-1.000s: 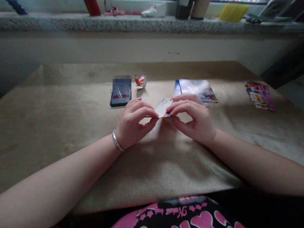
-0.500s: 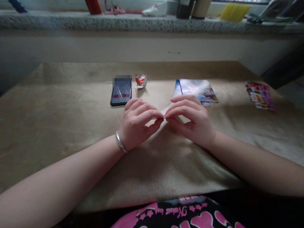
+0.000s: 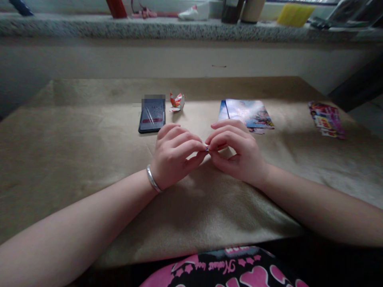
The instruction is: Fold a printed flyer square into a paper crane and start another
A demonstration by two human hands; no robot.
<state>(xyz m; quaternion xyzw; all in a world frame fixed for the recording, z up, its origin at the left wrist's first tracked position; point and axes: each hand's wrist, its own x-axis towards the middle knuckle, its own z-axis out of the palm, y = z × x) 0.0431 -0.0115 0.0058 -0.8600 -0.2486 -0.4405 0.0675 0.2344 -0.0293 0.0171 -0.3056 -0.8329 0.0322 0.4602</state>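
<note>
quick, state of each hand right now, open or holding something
Left hand: closed, holding paper in a fingertip pinch.
Right hand: closed, pinching the same paper, mostly hidden by the fingers.

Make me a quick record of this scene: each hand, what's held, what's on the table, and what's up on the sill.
Left hand: finger and thumb pinched on a thin piece; silver bangle at the wrist
Right hand: pinching the same piece, fingertips close to the left's
Held piece: mostly hidden by fingers
Table, left: phone, with a red-and-white scrap just right of it
Table, right: glossy picture sheets beyond the right hand; pink-and-red stack farther right
Sill: includes a yellow item
</note>
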